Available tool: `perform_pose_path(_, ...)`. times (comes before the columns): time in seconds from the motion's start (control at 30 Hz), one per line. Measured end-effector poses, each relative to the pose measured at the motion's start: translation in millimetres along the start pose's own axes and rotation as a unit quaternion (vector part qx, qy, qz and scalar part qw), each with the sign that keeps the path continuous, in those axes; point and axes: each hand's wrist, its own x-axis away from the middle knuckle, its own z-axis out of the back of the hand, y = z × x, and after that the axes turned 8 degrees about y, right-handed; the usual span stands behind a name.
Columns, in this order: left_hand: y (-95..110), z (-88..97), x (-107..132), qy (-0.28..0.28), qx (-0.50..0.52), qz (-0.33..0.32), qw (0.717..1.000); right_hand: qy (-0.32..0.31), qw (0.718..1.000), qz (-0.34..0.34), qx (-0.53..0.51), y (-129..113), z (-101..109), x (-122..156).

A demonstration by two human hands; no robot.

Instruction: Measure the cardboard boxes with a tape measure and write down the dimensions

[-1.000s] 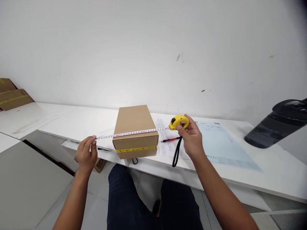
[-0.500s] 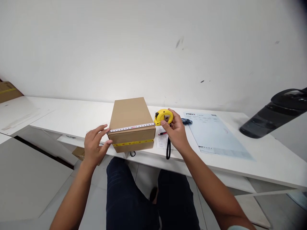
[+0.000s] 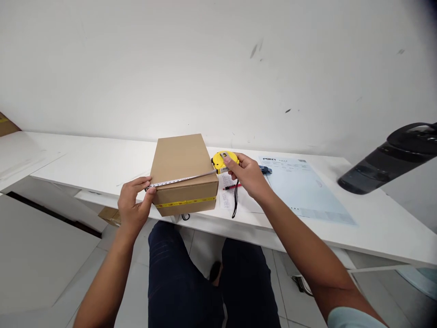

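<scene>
A closed brown cardboard box (image 3: pixel 182 157) with yellow tape along its front side rests on the white desk. Over its top, near the front edge, runs the white blade of a tape measure (image 3: pixel 224 162), twisting near the yellow case. My right hand (image 3: pixel 247 175) grips that case just beyond the box's right edge, thumb on top, and a black wrist strap (image 3: pixel 235 200) dangles below. At the box's front left corner my left hand (image 3: pixel 134 200) pinches the end of the blade between thumb and fingers.
Right of the box lie a written sheet (image 3: pixel 227 198) with a red pen (image 3: pixel 231 187), a dark blue object (image 3: pixel 265 170) and a bluish printed sheet (image 3: pixel 300 187). A dark bottle (image 3: pixel 382 161) stands at the right. The wall (image 3: pixel 205 68) rises behind the desk (image 3: pixel 99 159).
My right hand has tilted the tape measure case and brought it slightly left, so the blade now twists. My left fingers have closed on the blade's end.
</scene>
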Motion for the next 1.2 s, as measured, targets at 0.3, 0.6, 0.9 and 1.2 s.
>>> perform_pose_path(0.3,10.5,4.7,-8.6,0.041,-0.043,-0.060,0.996,-0.077,0.975,0.064,0.197,-26.6,-27.2,8.1)
perform_pose_path(0.6,50.2,-11.8,-16.1,-0.023,-0.069,0.063,0.995,-0.099,0.967,0.109,0.209,-29.1,-28.4,11.1)
perform_pose_path(0.9,62.2,-24.2,-28.4,-0.069,-0.141,0.022,0.987,-0.078,0.927,0.170,0.325,-7.6,-3.1,-0.6)
perform_pose_path(1.2,72.8,-28.0,-27.9,-0.062,-0.149,0.048,0.986,-0.157,0.792,0.028,0.589,72.8,63.5,-19.7)
